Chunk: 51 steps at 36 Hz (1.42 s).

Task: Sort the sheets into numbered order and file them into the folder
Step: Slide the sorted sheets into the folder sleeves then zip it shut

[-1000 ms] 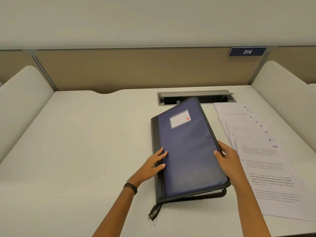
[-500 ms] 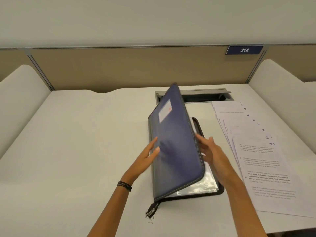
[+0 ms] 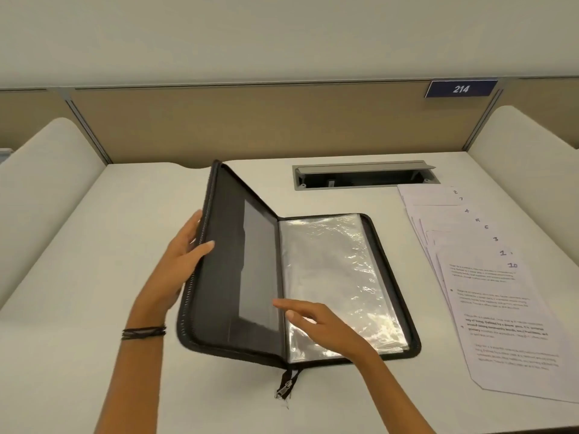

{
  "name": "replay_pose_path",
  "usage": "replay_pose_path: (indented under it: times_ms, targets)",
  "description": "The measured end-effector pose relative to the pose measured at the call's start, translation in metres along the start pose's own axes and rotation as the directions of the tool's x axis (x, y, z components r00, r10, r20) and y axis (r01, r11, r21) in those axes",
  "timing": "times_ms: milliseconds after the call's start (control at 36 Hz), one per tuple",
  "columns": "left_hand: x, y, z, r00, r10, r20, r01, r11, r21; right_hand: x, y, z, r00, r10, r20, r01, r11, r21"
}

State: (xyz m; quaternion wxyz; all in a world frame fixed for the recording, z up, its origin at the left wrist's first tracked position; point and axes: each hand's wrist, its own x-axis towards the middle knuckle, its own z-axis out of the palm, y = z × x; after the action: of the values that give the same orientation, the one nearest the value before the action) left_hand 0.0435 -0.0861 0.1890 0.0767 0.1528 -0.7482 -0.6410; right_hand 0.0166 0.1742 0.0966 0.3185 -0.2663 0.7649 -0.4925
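Note:
The zip folder (image 3: 232,270) lies open on the white desk, its dark cover raised and tilted to the left. Clear plastic sleeves (image 3: 338,277) fill its right half. My left hand (image 3: 181,261) holds the cover's outer edge, thumb over the zip, fingers behind. With straight fingers, my right hand (image 3: 316,324) hovers over or touches the lower part of the sleeves. A fanned stack of printed sheets (image 3: 495,296) with handwritten numbers lies to the right of the folder; the sheet marked 10 is on top.
A grey cable slot (image 3: 363,175) is sunk into the desk (image 3: 94,308) behind the folder. Padded white dividers (image 3: 37,189) stand at both sides and a tan partition with a plate reading 214 (image 3: 460,88) at the back. The zip pull (image 3: 286,386) hangs toward the front edge.
The folder's cover has swung from closed to open toward the left. My left hand followed the cover's edge, and my right hand moved from the cover's right edge onto the sleeves.

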Motion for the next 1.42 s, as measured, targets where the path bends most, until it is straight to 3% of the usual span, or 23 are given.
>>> replay_pose_path:
  times_ms: [139, 222, 472, 694, 889, 1083, 1417]
  targets:
    - [-0.004, -0.043, -0.049, 0.993, -0.107, -0.043, 0.109, 0.993, 0.052, 0.011, 0.041, 0.007, 0.996, 0.036, -0.084, -0.043, 0.996, -0.082]
    - [-0.003, -0.071, -0.069, 0.981, -0.177, -0.074, 0.184, 0.979, 0.092, 0.018, 0.069, 0.009, 0.992, 0.032, -0.118, -0.058, 0.972, -0.227]
    - [0.002, -0.125, -0.065, 0.923, -0.276, -0.267, 0.327, 0.929, 0.171, 0.017, 0.106, 0.007, 0.953, -0.190, -0.235, 0.052, 0.868, -0.493]
    - [-0.001, -0.163, -0.048, 0.893, -0.244, -0.379, 0.340, 0.916, 0.212, 0.017, 0.112, 0.009, 0.940, -0.233, -0.249, 0.077, 0.855, -0.513]
    - [0.002, -0.170, -0.032, 0.859, -0.160, -0.486, 0.296, 0.930, 0.217, 0.016, 0.111, 0.003, 0.948, -0.198, -0.249, 0.078, 0.903, -0.422]
    - [0.027, -0.158, -0.003, 0.888, -0.009, -0.459, 0.185, 0.923, 0.339, -0.001, 0.103, -0.030, 0.930, -0.193, -0.314, 0.047, 0.908, -0.417]
    - [0.065, -0.123, 0.122, 0.972, 0.150, -0.179, -0.072, 0.921, 0.382, -0.047, 0.122, -0.129, 0.801, -0.200, -0.565, 0.009, 0.946, -0.323]
